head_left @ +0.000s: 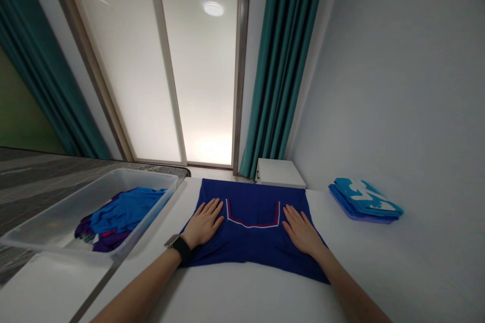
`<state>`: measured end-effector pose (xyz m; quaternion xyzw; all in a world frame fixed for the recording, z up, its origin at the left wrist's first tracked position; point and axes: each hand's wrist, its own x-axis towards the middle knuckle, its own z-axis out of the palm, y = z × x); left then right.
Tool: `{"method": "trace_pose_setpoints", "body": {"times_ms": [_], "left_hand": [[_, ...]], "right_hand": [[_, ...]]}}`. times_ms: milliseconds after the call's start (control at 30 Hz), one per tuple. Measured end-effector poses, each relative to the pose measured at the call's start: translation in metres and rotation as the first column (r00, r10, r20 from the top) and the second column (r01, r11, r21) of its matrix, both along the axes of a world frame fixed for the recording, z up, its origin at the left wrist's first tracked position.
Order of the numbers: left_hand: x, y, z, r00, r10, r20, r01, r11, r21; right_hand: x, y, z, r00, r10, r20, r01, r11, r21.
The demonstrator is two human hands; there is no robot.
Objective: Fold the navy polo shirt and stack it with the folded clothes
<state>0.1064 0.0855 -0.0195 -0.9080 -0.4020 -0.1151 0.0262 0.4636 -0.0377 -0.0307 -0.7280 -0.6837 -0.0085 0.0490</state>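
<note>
A dark blue garment lies spread out on the white table, its lower corners flaring to both sides. White and red trim in a U shape runs across its upper middle; I cannot tell exactly what kind of garment it is. My left hand rests flat on the cloth just left of the trim, fingers extended, a watch with a black band on the wrist. On the other side of the trim, my right hand also lies flat with its fingers stretched out. Neither hand grasps anything.
At the left stands a translucent plastic bin holding crumpled blue and purple clothes. A stack of folded blue clothes sits at the right by the wall. Behind the white table are a small white cabinet and a teal curtain.
</note>
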Motion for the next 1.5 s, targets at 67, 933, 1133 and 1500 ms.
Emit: {"method": "trace_pose_setpoints", "body": {"times_ms": [67, 933, 1133, 1500], "left_hand": [[0.001, -0.003, 0.005, 1.0, 0.008, -0.017, -0.008, 1.0, -0.018], [-0.026, -0.04, 0.006, 0.999, -0.027, -0.021, 0.027, 1.0, -0.007], [-0.032, -0.053, 0.007, 1.0, -0.029, -0.001, 0.029, 1.0, 0.008], [-0.036, -0.061, 0.008, 1.0, -0.006, -0.017, 0.005, 0.999, -0.051]], "right_hand": [[-0.001, -0.001, 0.001, 1.0, -0.003, 0.007, 0.003, 1.0, -0.009], [-0.024, -0.047, 0.017, 0.997, 0.065, -0.052, -0.064, 0.998, 0.015], [-0.028, -0.059, 0.019, 0.996, 0.074, -0.057, -0.075, 0.997, -0.016], [-0.034, -0.068, 0.022, 0.997, 0.051, -0.055, -0.053, 0.998, -0.026]]}}
